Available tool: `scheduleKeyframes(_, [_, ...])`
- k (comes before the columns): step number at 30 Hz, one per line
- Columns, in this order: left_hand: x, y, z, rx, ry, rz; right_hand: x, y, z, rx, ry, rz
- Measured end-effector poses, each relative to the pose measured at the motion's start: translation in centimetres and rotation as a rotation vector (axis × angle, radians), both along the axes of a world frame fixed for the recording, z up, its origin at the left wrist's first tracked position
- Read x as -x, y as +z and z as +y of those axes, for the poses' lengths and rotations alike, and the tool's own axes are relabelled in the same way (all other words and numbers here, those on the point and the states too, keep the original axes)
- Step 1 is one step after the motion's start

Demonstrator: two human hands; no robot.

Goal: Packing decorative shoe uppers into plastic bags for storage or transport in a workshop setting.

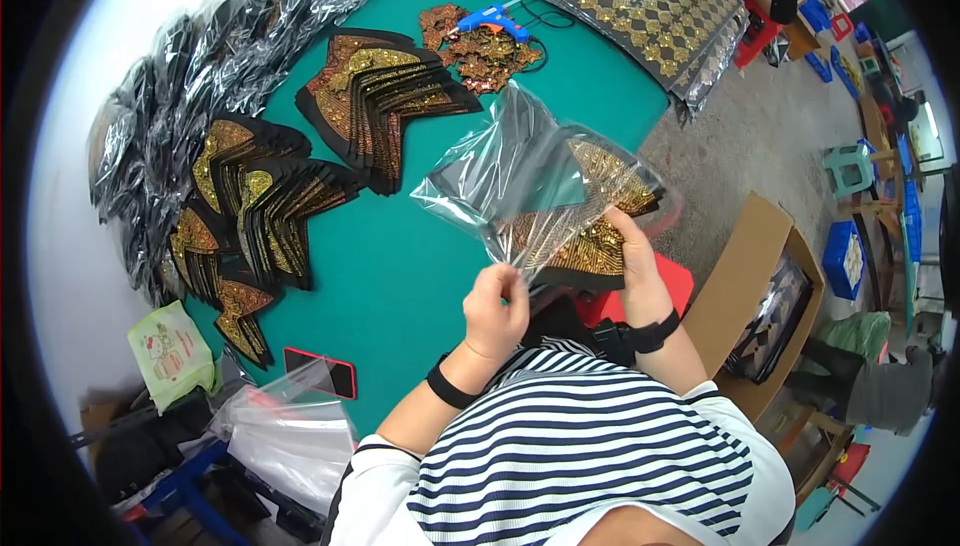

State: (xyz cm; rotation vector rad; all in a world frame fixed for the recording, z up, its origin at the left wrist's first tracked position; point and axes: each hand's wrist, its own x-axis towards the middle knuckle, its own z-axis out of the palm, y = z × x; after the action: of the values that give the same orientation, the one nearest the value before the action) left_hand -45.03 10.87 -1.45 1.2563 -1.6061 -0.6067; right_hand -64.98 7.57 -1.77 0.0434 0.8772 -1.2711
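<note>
landmark: blue glue gun lying on the green table.

gold sequined piece, black-edged: nearer the wearer than the glue gun and to its right, up in the hands. clear bag spreads from it toward the glue gun, film lying over part of the gold; how far in the piece sits, cannot tell.

left hand: thumb and fingers closed in a pinch on the bag's near edge. right hand: thumb on top of the piece near its right end, gripping; fingers underneath are hidden, and whether film lies between thumb and gold is unclear.

handling, by judgement: piece light, backing thin but firm enough to hold a shape; sequined face rough, likely to catch film or shed if rubbed. best held by the plain black border, flat between thumb and fingers. bag near weightless, limp, slippery, prone to cling and crease; take it by a doubled edge, no hard tugging, as the film may split.

similar pieces stand in a fanned stack, left of the glue gun and nearer the wearer.
</note>
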Motion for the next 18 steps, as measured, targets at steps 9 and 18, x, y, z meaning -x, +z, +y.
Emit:
scheduleKeyframes(9, [1.4,0.6,0.1,-0.066,-0.207,-0.046,-1.9,-0.9,-0.3,0.052,-0.065,-0.110])
scheduleKeyframes(18, [1.3,3.8,-1.4,-0.056,-0.603,-0.449,-2.9,-4.6,-0.6,0.002,-0.013,0.031])
